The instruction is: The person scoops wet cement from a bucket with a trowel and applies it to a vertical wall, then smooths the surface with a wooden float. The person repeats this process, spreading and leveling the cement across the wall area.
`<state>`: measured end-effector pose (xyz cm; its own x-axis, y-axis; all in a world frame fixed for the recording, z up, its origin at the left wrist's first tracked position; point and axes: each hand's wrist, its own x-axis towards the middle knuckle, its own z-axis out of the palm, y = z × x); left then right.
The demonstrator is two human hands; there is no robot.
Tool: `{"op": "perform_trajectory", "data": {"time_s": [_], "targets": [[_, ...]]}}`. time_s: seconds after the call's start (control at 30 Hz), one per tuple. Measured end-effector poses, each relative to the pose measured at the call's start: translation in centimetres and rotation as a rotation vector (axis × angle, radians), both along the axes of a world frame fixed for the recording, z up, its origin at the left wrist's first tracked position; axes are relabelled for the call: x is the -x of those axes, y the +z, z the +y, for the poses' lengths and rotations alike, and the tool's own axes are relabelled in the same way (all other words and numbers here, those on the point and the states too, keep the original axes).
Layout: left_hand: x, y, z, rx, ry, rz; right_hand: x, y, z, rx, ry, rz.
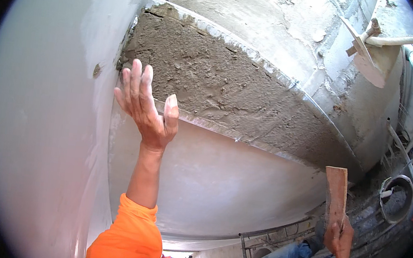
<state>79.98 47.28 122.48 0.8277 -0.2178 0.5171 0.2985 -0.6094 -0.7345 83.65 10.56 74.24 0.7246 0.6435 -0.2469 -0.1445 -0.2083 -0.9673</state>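
Note:
My left hand (pixel 148 110) is raised at the corner, fingers up and spread, holding nothing. Its fingertips overlap the left end of a wide band of rough, wet grey mortar (pixel 227 76); I cannot tell whether they touch it. Pale straight strips edge the band, an upper strip (pixel 254 53) and a lower strip (pixel 212 125). Low on the right, my right hand (pixel 339 238) is closed round the bottom of a flat wooden board (pixel 336 193). The board points upward, its top near the mortar's lower right end.
A smooth white wall (pixel 39 96) rises at the left, and a smooth pale surface (pixel 221 176) lies below the mortar. At upper right are a float-like board with a handle (pixel 367 55) and a white pipe (pixel 397 42). A round bucket (pixel 397 199) stands at far right on cluttered boards.

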Motion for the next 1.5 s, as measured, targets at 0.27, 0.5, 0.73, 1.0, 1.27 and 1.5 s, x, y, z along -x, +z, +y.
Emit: {"op": "perform_trajectory", "data": {"time_s": [0.27, 0.5, 0.73, 1.0, 1.27, 1.5], "targets": [[-6.0, 0.8, -0.1, -0.077, 0.092, -0.015, -0.9, -0.1, -0.9, -0.019, -0.007, 0.066], [-8.4, 0.4, 0.3, -0.048, 0.204, -0.068, 0.2, -2.1, -4.2, 0.079, -0.035, 0.078], [-9.9, -0.1, 0.6, -0.037, 0.204, -0.109, 0.1, -3.3, -6.8, 0.08, -0.029, 0.136], [-11.5, -0.1, -0.2, 0.038, 0.145, -0.145, -0.9, -2.5, -6.3, 0.162, -0.022, 0.066], [-12.1, 0.1, -0.6, 0.044, 0.151, -0.171, -0.9, -2.7, -6.4, 0.125, -0.027, 0.112], [-12.4, -0.1, -0.8, 0.026, 0.134, -0.212, -1.0, -2.5, -8.1, 0.13, -0.066, 0.105]]}}
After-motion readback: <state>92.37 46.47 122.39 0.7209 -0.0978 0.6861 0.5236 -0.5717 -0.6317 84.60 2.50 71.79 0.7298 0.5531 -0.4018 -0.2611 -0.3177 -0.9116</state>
